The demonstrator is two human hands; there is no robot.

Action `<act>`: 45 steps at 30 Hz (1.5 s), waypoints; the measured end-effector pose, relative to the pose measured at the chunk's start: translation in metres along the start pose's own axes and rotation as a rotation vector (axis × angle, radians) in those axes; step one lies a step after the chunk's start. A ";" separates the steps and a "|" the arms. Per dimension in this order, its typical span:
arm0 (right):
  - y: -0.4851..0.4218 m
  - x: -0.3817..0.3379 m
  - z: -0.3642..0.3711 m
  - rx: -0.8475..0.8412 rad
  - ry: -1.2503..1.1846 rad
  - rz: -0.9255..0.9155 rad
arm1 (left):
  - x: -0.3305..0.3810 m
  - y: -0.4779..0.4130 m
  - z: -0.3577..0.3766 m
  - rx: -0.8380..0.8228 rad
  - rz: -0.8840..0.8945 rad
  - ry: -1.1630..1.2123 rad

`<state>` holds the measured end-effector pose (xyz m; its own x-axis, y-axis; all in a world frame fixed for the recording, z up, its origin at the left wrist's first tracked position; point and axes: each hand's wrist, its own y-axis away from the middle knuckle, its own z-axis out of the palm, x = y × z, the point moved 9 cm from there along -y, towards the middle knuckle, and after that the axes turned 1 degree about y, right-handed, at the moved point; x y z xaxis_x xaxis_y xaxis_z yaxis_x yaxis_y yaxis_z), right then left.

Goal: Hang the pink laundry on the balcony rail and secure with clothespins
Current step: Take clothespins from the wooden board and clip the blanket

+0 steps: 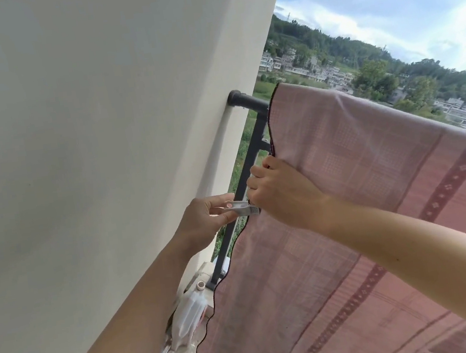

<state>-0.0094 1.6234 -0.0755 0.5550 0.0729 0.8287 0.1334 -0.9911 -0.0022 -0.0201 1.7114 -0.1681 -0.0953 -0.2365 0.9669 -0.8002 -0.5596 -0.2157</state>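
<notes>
Head view, first speaker: where does the laundry stand, and who holds what?

Second speaker: The pink woven cloth with a chequered pattern and dark scalloped hem [375, 187] is draped over the dark round metal balcony rail [248, 101] and hangs down the near side. The right hand [281, 190] has its fingers curled round the cloth's left edge, next to the rail's upright post. The left hand [205, 221] pinches a small white plastic clothespin [245, 208] between thumb and fingers, with the pin's tip right at that gathered edge.

First speaker: What could go wrong from here?

Second speaker: I cannot tell whether the pin's mouth is spread. If it closes on one thin layer only, or misses the hem, I would expect it to hold weakly and slide off. The weave looks light and smooth, the rail hard and slick, so a gust could drag the free length sideways or off. A dropped pin might go through the bars.

First speaker: Anything else nearby?

Second speaker: A matt cream plastered wall [101, 134] is on the left, and a clear plastic bottle with a pale cap [190, 315] sits low by the post's foot.
</notes>
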 end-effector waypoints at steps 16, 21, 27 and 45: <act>0.188 -0.010 0.005 0.270 -0.499 0.260 | 0.062 0.102 0.102 0.505 0.299 -0.237; 0.323 0.001 0.016 0.199 -0.569 0.478 | 0.099 0.137 0.240 0.244 0.419 -0.346; 0.544 -0.015 0.029 0.061 -0.620 0.803 | 0.133 0.210 0.425 0.023 0.481 -0.352; 1.175 -0.099 0.041 -0.673 -0.552 1.693 | 0.220 0.462 1.021 -0.805 0.659 -0.705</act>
<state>0.1265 0.4561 -0.1828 -0.0762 -0.9956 -0.0551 -0.9750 0.0859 -0.2050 0.1936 0.5898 -0.1938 -0.4756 -0.7979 0.3703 -0.8785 0.4098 -0.2454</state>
